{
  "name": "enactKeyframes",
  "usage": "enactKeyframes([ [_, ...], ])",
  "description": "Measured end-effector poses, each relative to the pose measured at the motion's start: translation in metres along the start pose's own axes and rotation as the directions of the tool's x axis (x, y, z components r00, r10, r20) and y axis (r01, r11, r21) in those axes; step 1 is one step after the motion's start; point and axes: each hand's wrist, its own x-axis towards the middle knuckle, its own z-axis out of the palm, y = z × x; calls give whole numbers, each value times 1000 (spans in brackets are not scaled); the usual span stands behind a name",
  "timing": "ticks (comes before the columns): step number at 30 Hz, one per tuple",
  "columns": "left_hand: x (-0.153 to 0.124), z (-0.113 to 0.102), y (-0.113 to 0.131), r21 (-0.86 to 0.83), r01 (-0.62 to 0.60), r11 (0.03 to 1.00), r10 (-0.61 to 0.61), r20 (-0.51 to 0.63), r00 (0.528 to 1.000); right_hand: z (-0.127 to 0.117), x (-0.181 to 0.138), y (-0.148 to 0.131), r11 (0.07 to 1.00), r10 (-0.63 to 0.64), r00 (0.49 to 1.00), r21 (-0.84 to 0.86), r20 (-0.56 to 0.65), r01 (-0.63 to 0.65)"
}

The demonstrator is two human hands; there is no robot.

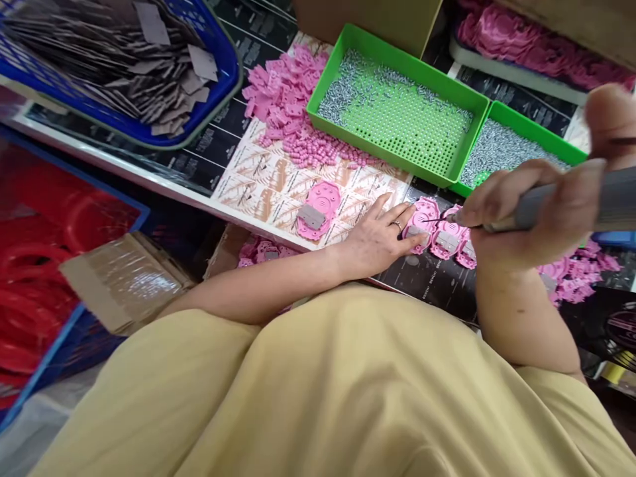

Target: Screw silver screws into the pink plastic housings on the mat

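Observation:
My left hand lies on the table with fingers stretched, its fingertips pressing on a pink plastic part that carries a small grey plate. My right hand is closed around a grey electric screwdriver, whose thin dark bit points left onto that same part. Two more pink parts with grey plates lie in a row just right of it, partly under the right hand. Another assembled pink part lies alone to the left of my left hand.
Two green trays of small metal screws stand behind. A pile of loose pink pieces lies left of them. A blue basket holds grey plates at top left. A red crate and a cardboard piece sit lower left.

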Motion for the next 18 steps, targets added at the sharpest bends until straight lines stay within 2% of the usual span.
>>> enactKeyframes([
  [1, 1, 0, 0, -10, 0, 1000, 0, 1, 1000, 9, -5, 1, 998, -62, 997, 23, 42, 61],
  [2, 1, 0, 1, -22, 2, 1000, -2, 5, 1000, 16, -10, 2, 998, -65, 995, 23, 79, 64],
  [4, 2, 0, 1, -54, 13, 998, -12, 16, 1000, 21, -15, 2, 1000, 4, 996, -16, 91, -2],
  [11, 3, 0, 0, -22, 7, 1000, -7, 29, 1000, 20, -17, -2, 998, 26, 998, -59, 60, -22],
  [16, 5, -3, -3, 50, -24, 998, 21, 55, 998, 21, -20, -2, 994, 92, 983, -66, 157, -82],
  [18, 7, -4, -2, 78, -32, 996, 25, 79, 997, 21, -20, 1, 997, 77, 977, -27, 200, -73],
])
